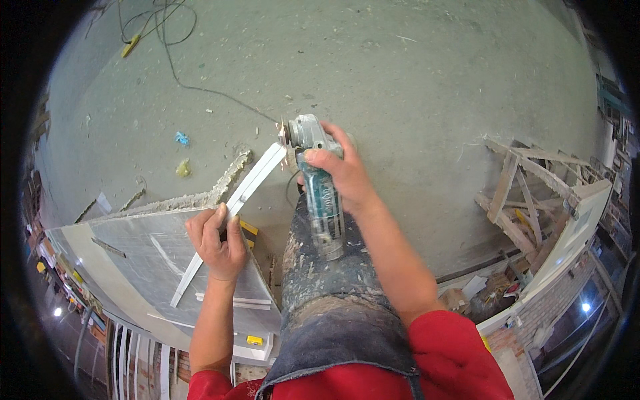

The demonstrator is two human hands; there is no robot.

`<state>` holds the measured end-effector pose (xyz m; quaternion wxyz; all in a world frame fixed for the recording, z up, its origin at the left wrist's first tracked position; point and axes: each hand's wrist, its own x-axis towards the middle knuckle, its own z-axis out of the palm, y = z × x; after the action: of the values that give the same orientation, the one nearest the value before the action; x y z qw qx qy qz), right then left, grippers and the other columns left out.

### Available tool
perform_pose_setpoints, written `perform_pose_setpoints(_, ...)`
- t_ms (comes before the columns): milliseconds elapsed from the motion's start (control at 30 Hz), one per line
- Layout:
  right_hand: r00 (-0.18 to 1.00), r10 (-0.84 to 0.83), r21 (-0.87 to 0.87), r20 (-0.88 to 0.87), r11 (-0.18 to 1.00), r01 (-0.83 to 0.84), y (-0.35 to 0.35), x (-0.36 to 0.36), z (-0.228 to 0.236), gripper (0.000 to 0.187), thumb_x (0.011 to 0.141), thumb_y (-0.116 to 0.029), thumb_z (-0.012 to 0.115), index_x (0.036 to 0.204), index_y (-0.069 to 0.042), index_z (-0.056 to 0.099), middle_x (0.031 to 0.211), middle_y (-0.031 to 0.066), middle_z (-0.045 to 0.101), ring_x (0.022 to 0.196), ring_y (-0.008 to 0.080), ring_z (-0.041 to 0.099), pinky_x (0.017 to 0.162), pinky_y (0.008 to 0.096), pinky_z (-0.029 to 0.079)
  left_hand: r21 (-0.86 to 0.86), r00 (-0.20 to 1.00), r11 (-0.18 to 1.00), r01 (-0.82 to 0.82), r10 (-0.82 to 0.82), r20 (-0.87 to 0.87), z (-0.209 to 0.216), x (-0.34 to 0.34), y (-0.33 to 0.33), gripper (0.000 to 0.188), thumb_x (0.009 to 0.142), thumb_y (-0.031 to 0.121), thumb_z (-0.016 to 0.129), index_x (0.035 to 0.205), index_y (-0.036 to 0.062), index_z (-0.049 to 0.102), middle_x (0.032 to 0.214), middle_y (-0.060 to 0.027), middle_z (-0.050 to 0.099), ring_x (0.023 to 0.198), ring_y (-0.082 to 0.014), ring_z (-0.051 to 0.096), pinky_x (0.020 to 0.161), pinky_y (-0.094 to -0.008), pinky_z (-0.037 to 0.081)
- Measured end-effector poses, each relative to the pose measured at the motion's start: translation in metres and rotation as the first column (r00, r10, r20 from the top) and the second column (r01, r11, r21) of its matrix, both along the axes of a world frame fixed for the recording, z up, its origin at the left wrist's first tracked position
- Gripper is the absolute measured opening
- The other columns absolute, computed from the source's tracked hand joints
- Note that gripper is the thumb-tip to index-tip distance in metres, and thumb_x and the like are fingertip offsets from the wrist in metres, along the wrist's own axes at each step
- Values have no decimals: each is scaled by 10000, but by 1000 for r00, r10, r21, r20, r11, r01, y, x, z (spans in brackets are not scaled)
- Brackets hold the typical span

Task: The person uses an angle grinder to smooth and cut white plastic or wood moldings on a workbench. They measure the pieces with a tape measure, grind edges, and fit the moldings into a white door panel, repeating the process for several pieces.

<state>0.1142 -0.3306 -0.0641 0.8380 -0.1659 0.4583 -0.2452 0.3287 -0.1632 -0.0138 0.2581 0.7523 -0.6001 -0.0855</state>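
Observation:
My right hand [343, 175] grips a teal and grey angle grinder [319, 190]. Its disc [287, 139] touches the far end of a long narrow white tile strip [247, 188]. My left hand [217, 239] presses down on that strip where it crosses the edge of a large grey marbled tile slab [143, 257]. The strip slants from the slab up toward the grinder. My leg in paint-spattered jeans [320, 280] stands between my arms. Red sleeves cover both upper arms.
Bare concrete floor [373, 67] spreads ahead, with a black cable [180, 73] running to the grinder. Mortar rubble [227, 180] lies beside the strip. A wooden trestle [523, 193] stands at right. Small yellow spacers [248, 228] and more white strips [233, 300] lie by the slab.

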Motion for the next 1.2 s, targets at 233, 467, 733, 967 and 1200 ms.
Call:
perform_pose_setpoints(233,902,406,-176,-143,887,-427,-56,-22,-11,753,817,-230,826,1472,-54,499,1125,156,684,776,180,701,619,309,589,0,1000,1000,-2,2,-15,1,1,0,316,883,62,758,1188,33,685,1006,-129,648,898,-286,545,812,-399,425)
perform_pose_setpoints(467,986,133,41,-96,991,-130,-18,-25,10,783,850,-205,802,1519,-52,427,1097,154,667,742,203,712,604,327,611,-1,1000,1000,-4,4,11,-1,1,3,327,870,63,758,1187,35,686,992,-127,640,895,-286,542,809,-401,420)
perform_pose_setpoints(733,983,157,52,-93,987,-153,-8,-17,7,766,860,-192,806,1513,-55,430,1104,151,657,725,208,707,638,347,636,1,1000,1000,-8,8,3,-1,1,2,317,865,66,757,1174,26,701,1008,-137,646,912,-291,554,831,-400,434)
perform_pose_setpoints(967,962,214,128,-167,972,-195,-20,-29,15,754,861,-209,810,1504,-74,439,1150,158,642,764,214,702,645,365,639,-7,1000,1000,-31,30,-8,-1,1,3,340,844,45,763,1178,28,700,1005,-129,636,914,-293,551,826,-403,436)
perform_pose_setpoints(1200,977,170,34,-129,985,-167,-8,-23,28,776,860,-223,811,1512,-66,420,1126,163,647,714,216,705,604,353,633,-8,999,999,-36,35,-30,3,-1,0,323,853,42,750,1169,14,691,1014,-150,631,916,-318,557,839,-420,429)
